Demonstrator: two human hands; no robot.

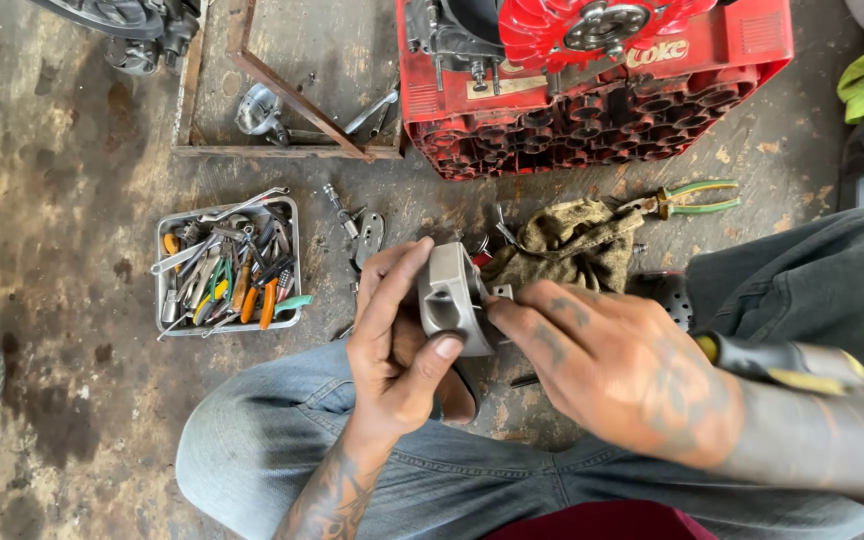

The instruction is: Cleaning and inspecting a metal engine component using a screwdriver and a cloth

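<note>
A grey metal piston (449,296) is gripped in my left hand (392,345), thumb on its lower side and fingers wrapped over the top. My right hand (617,365) reaches in from the right, its fingertips pinching a small part at the piston's right edge. A yellow-and-black tool handle (782,362) lies across my right forearm. My jeans-clad legs (282,430) lie below both hands.
A metal tray (164,300) of pliers, wrenches and screwdrivers sits left. A dirty rag (572,245) and green-handled pliers (697,198) lie behind the hands. A red plastic crate (742,60) bears an engine part. A wooden frame (282,150) lies farther back.
</note>
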